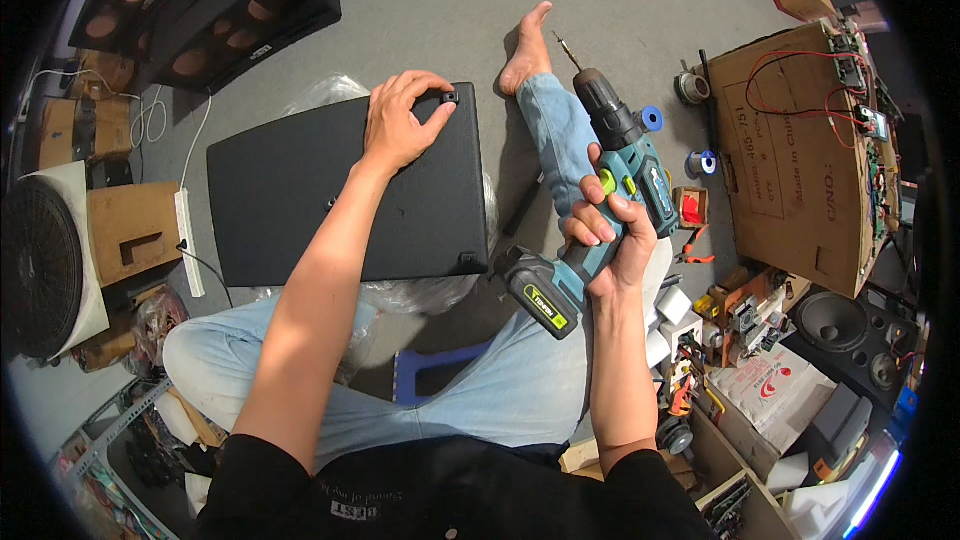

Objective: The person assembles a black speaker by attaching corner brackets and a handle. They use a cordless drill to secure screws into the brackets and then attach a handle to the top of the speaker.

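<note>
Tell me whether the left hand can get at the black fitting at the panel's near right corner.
Probably yes: the left hand rests on the same panel, and nothing visible covers the fitting.

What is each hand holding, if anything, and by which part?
Right hand: a teal-and-black cordless drill, gripped by its handle. Left hand: touching a black tapered flat-topped object; whether it pinches the small black block there cannot be told.

left hand (402,122) pinching, palm down; right hand (612,225) gripping
</note>
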`<state>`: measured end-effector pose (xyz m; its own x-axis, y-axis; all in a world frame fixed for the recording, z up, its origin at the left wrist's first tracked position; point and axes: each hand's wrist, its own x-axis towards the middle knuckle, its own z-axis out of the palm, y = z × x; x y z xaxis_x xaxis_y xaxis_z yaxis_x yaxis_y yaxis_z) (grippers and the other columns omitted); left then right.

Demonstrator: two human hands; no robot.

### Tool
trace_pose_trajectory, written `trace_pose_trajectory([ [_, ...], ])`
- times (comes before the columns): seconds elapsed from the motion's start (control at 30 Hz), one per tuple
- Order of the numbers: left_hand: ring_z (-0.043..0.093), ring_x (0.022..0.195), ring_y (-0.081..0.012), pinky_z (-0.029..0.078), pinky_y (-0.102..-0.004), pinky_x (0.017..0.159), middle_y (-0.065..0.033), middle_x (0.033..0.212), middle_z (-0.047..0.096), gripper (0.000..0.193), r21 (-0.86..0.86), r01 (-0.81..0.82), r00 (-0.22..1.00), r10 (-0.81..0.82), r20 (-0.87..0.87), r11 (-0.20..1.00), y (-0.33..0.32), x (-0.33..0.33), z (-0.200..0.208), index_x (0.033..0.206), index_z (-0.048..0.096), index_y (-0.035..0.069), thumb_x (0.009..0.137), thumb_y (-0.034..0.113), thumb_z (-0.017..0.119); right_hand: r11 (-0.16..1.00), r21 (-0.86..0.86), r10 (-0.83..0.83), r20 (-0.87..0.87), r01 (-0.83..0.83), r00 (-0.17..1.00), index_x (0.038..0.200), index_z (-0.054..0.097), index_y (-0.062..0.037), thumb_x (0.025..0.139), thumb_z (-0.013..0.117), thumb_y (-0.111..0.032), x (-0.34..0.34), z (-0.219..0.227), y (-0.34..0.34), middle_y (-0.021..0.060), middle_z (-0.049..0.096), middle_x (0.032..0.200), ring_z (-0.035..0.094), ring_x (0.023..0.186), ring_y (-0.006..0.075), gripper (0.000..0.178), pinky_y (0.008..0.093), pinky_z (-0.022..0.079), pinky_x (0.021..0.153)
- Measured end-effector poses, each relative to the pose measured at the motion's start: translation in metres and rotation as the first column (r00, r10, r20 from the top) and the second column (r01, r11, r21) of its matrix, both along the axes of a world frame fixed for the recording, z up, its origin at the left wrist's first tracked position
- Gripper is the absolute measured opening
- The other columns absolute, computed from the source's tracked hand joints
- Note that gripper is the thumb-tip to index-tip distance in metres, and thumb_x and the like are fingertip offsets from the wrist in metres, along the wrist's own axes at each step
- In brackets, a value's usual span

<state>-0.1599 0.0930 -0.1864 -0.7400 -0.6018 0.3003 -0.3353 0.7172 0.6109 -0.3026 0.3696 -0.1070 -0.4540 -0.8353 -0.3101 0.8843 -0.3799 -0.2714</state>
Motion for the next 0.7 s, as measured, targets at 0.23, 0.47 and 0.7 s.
trace_pose_trajectory([
  [0.23, 0.063, 0.112, -0.0246, 0.041, -0.0406, 0.103, -0.0005, 0.113, 0.069, 0.024, -0.066, -0.013, 1.0, 0.014, 0.005, 0.998, -0.003, -0.005, -0.012, 0.106, 0.074, 0.018, 0.086, 0.033, 0.076, 1.0, -0.014, 0.007, -0.045, -0.007, 0.999, 0.15, 0.041, 0.0023, 0.09, 0.06, -0.009, -0.001, -0.002, 0.004, 0.0091, 0.058, 0.101, 0.048, 0.061, 0.0078, 0.064, 0.0257, 0.044, 0.06],
  [0.47, 0.064, 0.114, -0.0254, 0.043, -0.0413, 0.104, -0.0004, 0.114, 0.071, 0.032, -0.123, -0.009, 0.999, 0.013, 0.031, 0.992, -0.005, 0.002, -0.017, 0.114, 0.072, 0.017, 0.087, 0.034, 0.076, 0.987, -0.16, -0.014, 0.066, 0.024, 0.998, 0.154, 0.034, 0.0047, 0.092, 0.056, -0.002, -0.005, -0.003, 0.003, 0.0091, 0.054, 0.099, 0.05, 0.062, 0.0078, 0.065, 0.0263, 0.046, 0.062],
  [0.7, 0.062, 0.114, -0.0208, 0.04, -0.0398, 0.108, 0.0014, 0.114, 0.07, 0.029, -0.077, -0.017, 0.999, 0.021, 0.043, 0.997, -0.004, 0.001, -0.017, 0.112, 0.071, 0.021, 0.085, 0.033, 0.074, 0.952, -0.268, -0.074, 0.258, 0.145, 0.963, 0.151, 0.039, 0.0021, 0.09, 0.059, -0.002, -0.015, -0.009, 0.015, 0.0072, 0.055, 0.1, 0.051, 0.063, 0.0077, 0.064, 0.0265, 0.046, 0.061],
])
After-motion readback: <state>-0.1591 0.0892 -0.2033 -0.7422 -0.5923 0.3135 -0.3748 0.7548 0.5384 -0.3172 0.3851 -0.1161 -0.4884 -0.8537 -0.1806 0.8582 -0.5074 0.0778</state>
